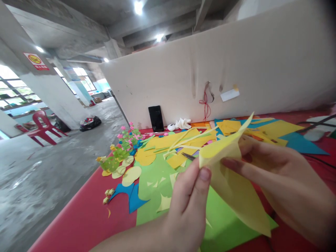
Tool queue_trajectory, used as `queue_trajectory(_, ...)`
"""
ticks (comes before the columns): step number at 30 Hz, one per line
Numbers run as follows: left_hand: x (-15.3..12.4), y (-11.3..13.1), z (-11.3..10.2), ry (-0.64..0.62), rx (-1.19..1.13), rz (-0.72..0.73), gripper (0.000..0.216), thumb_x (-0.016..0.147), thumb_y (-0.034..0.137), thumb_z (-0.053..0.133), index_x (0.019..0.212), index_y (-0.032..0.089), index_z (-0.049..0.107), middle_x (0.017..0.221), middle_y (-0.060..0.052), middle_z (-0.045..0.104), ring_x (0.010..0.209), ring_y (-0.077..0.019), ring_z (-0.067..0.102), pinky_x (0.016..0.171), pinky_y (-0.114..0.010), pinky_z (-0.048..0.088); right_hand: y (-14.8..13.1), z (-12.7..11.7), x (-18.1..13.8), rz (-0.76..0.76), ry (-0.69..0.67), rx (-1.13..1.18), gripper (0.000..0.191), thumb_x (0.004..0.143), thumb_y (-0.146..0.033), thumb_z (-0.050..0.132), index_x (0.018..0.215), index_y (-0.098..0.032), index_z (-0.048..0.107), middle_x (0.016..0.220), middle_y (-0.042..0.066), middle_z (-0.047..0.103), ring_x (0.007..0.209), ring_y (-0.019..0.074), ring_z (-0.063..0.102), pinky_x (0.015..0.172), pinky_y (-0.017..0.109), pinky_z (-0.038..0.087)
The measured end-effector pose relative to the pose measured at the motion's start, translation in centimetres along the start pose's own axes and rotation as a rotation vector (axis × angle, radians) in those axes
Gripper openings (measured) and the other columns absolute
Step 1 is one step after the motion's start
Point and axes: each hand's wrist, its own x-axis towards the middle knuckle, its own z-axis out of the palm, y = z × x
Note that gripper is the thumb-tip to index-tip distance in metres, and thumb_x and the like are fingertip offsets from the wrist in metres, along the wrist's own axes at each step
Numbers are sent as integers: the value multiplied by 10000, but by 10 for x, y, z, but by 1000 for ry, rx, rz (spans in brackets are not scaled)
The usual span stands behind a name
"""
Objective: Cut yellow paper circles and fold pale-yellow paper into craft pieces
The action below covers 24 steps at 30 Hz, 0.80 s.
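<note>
A folded yellow paper sheet (pixel 231 178) is held up in front of me over the red table (pixel 86 217). My left hand (pixel 190 203) pinches its lower left edge between thumb and fingers. My right hand (pixel 275 175) grips the sheet from the right, fingers lying across the fold. Below the hands lies a green paper sheet (pixel 157 182) with small yellow scraps on it. A pair of scissors (pixel 188 156) lies partly hidden behind the yellow paper.
Yellow, blue and orange paper pieces (pixel 262 131) cover the table's far side. Small paper flowers (pixel 126 140) and round yellow cutouts (pixel 131 175) sit at the left edge. A black phone (pixel 156 118) leans on the white partition (pixel 210 70). A red plastic chair (pixel 43 127) stands on the concrete floor at left.
</note>
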Motion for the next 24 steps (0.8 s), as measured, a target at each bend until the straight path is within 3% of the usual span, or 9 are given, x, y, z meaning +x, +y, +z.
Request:
queue_trajectory(8, 1, -10, -21, -211, 54, 79, 260, 825, 384, 545, 1072, 411, 619, 1213, 88, 583, 1189, -144, 463, 1086, -286, 315, -5, 4, 0, -54, 14, -94, 21, 707, -333, 674, 712, -326, 655, 688, -87, 676, 677, 153, 607, 593, 220, 461)
queue_trajectory(12, -1, -16, -28, -217, 62, 131, 275, 851, 353, 513, 1103, 427, 594, 1238, 93, 569, 1202, -148, 463, 1089, -302, 316, -5, 5, 1, -73, 79, -197, 160, 678, -451, 672, 693, -306, 604, 636, -67, 630, 618, 179, 600, 573, 278, 465)
queue_trajectory(16, -2, -17, -30, -202, 88, 191, 276, 857, 338, 507, 1105, 415, 598, 1224, 80, 583, 1175, -162, 492, 1081, -315, 336, -4, 5, -1, -96, 227, -206, 328, 608, -468, 720, 824, -309, 530, 768, -41, 576, 729, 205, 586, 564, 287, 489)
queue_trajectory(21, -2, -16, -31, -211, 88, 212, 297, 859, 317, 507, 1116, 444, 583, 1213, 96, 588, 1162, -158, 496, 1069, -300, 352, -7, 4, 2, -318, 350, -199, 590, 579, -342, 761, 1093, -346, 471, 1048, -3, 485, 984, 251, 485, 821, 382, 430)
queue_trajectory(24, -4, -10, -27, -218, 100, 247, 295, 857, 308, 511, 1096, 461, 591, 1187, 104, 604, 1115, -158, 526, 1063, -303, 355, -10, 1, 6, -467, 346, -283, 701, 573, -337, 766, 1196, -339, 444, 1214, 9, 439, 1117, 278, 418, 951, 422, 354)
